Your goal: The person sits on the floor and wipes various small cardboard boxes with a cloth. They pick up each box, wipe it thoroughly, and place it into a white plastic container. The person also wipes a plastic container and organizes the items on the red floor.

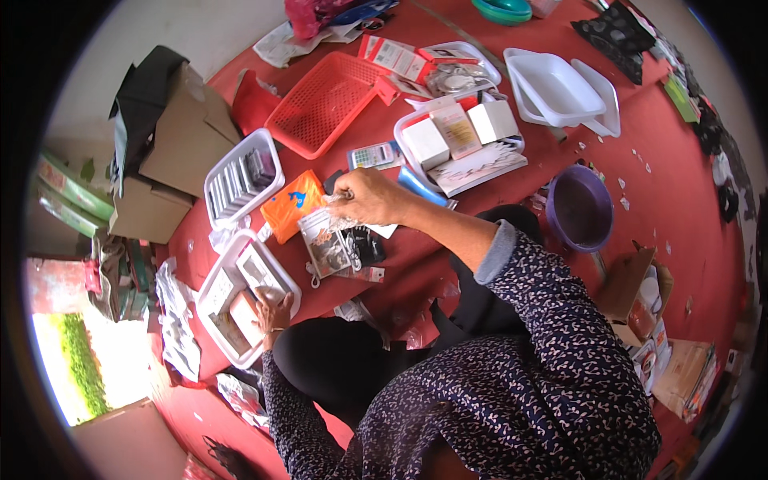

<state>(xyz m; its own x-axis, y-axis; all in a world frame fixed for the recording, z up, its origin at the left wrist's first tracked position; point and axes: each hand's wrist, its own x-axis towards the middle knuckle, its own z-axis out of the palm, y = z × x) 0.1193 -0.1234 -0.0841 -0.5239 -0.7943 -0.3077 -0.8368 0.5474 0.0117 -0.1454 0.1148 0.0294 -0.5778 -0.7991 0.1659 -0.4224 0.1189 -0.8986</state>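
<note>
My right hand (366,197) is closed in a pinch on a crumpled clear plastic wrapper (344,216), above a loose pile of packets. Below it lie a flat grey-and-white packet (325,244) and a black pouch (365,246). An orange packet (292,206) with a blue figure rests just left of them. My left hand (274,312) reaches into a white plastic basket (210,308), its fingers apart against the boxes inside. Among those are a pale pinkish box (244,310) and a white frame-like box (258,268).
Beyond stand a white basket (274,178) of upright flat cases, a red perforated basket (320,104) and a tray of white boxes (426,144). A calculator (373,155) lies between. To the right are a purple bowl (580,210), stacked white trays (556,86) and an open carton (628,292).
</note>
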